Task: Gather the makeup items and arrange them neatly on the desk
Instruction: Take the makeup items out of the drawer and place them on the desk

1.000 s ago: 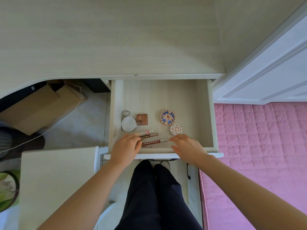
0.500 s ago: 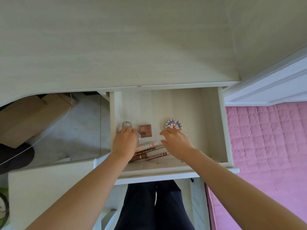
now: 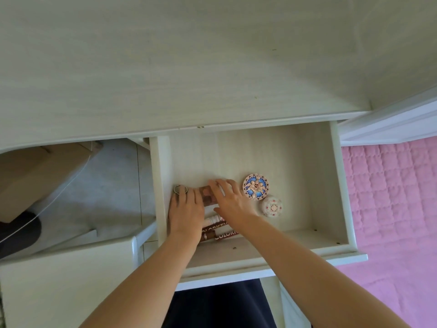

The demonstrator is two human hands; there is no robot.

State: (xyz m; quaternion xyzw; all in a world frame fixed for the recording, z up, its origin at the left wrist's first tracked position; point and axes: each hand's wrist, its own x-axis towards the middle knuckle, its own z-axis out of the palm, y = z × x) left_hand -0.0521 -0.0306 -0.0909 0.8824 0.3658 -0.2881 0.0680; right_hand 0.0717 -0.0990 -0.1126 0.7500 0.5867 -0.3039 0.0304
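Note:
The open drawer [image 3: 340, 185] holds the makeup. My left hand [image 3: 185, 209] lies over a round compact at the drawer's left side, hiding it; only its metal ring [image 3: 180, 188] shows past the fingertips. My right hand [image 3: 230, 200] reaches across the brown square palette [image 3: 207, 196], fingers on its far edge and thumb at its near edge. To the right lie a blue patterned round compact [image 3: 256, 187] and a small white round jar [image 3: 272, 206]. Brown lettered tubes [image 3: 221, 230] and a pale pink tube [image 3: 214, 218] lie under my wrists.
The pale wooden desk top [image 3: 189, 67] fills the upper view. A cardboard box [image 3: 35, 176] and a white cable [image 3: 66, 188] sit on the floor under the desk at left. A pink quilted bed [image 3: 390, 197] lies to the right, a white stool [image 3: 59, 280] at lower left.
My right hand has moved left from the blue compact onto the brown palette, uncovering the white jar. My left hand stays over the round compact. The view has tilted closer to the drawer.

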